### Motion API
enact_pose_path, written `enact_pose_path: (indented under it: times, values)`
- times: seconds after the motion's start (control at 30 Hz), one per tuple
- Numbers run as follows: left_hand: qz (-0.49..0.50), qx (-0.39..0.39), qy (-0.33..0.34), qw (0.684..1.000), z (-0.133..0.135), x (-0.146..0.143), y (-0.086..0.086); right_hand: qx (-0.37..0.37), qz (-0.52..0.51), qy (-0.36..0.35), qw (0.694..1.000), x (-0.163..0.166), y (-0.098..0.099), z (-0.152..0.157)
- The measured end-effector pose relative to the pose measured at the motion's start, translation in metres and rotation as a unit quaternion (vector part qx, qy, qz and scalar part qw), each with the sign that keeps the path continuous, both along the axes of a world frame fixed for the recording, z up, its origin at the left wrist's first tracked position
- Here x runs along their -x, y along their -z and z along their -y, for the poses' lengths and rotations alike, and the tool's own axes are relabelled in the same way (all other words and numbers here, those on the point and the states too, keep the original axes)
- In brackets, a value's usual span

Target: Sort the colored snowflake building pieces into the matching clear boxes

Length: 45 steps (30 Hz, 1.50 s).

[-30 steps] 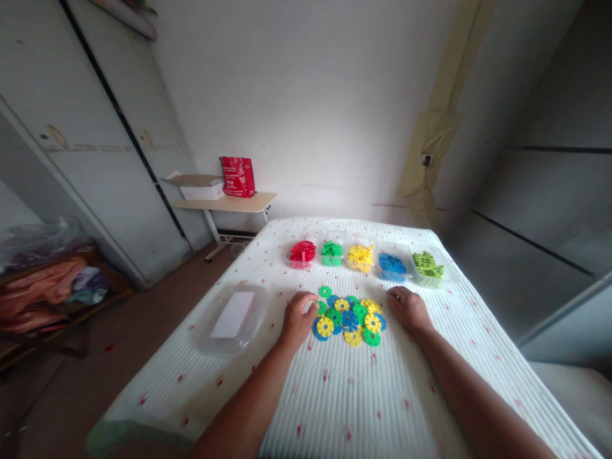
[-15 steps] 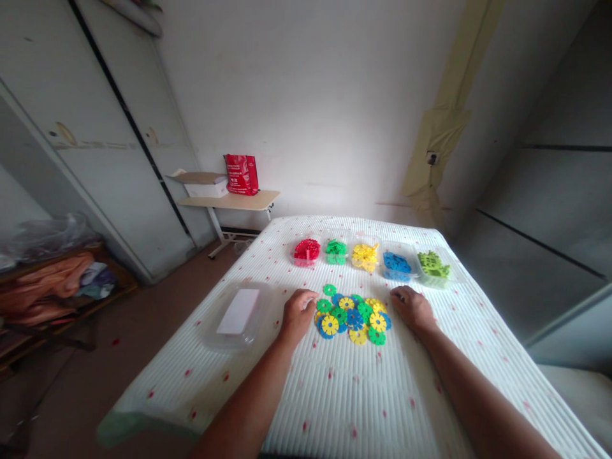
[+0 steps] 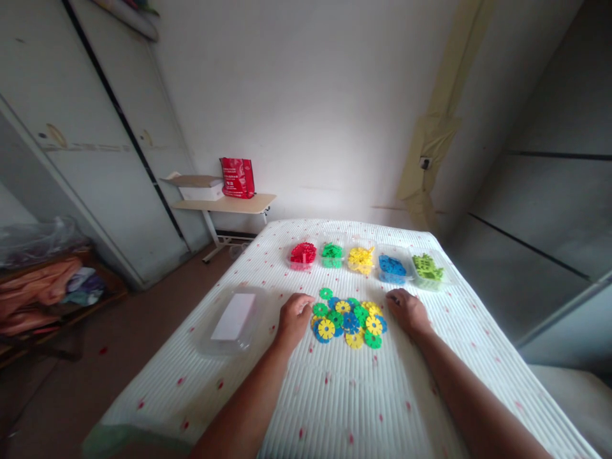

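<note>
A pile of flat plastic snowflake discs (image 3: 348, 319) in green, blue and yellow lies on the white, red-dotted table (image 3: 335, 395). My left hand (image 3: 294, 315) rests at the pile's left edge with fingers curled loosely, touching the nearest discs. At the pile's right edge my right hand (image 3: 406, 312) lies knuckles up, fingers curled; nothing shows in it. Behind the pile stands a row of clear tubs: red pieces (image 3: 303, 254), green pieces (image 3: 331, 253), yellow pieces (image 3: 361, 258), blue pieces (image 3: 392, 266) and light-green pieces (image 3: 427, 268).
A clear lidded tray (image 3: 232, 319) with a white card inside sits left of my left hand. Beyond the table stand a small side table (image 3: 224, 204) with a red bag (image 3: 237, 176) and a box, grey cabinets on both sides, and clothes on a low shelf (image 3: 43, 293) at far left.
My left hand has slid slightly back from the pile's left edge. The right hand and the discs stay where they were; the view shifted a little.
</note>
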<state>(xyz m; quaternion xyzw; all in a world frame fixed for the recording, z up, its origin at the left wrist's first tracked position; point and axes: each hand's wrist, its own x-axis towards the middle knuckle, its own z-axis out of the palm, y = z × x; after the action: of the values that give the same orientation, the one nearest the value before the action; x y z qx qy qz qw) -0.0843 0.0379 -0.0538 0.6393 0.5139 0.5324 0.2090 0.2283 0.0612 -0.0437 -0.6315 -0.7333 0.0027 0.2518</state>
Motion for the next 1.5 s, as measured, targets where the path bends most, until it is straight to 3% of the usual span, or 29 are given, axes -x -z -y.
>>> enact_pose_path:
  times: [0.3, 0.5, 0.63, 0.77, 1.0, 1.2, 1.5]
  values:
    - [0.027, 0.016, -0.048, 0.998, -0.003, 0.012, -0.005, 0.026, -0.029, -0.005, 0.999, 0.011, -0.019, 0.004]
    - [0.044, 0.036, -0.084, 0.995, -0.005, 0.021, -0.003, 0.032, -0.033, -0.133, 0.99, 0.076, -0.042, -0.005]
    - [0.047, 0.039, -0.097, 0.993, -0.005, 0.023, -0.003, 0.07, 0.062, -0.217, 0.972, 0.124, -0.049, -0.019]
    - [0.051, 0.04, -0.104, 0.992, -0.006, 0.026, -0.004, 0.134, 0.187, -0.222, 0.948, 0.152, -0.049, -0.033]
    - [0.063, 0.051, -0.107, 0.991, -0.007, 0.028, -0.005, 0.169, 0.221, -0.235, 0.931, 0.16, -0.048, -0.044]
    - [0.064, 0.056, -0.107, 0.991, -0.007, 0.027, -0.006, 0.205, 0.203, -0.235, 0.928, 0.16, -0.067, -0.045]
    - [0.062, 0.061, -0.104, 0.991, -0.005, 0.026, -0.007, 0.234, 0.271, -0.323, 0.876, 0.176, -0.072, -0.031]
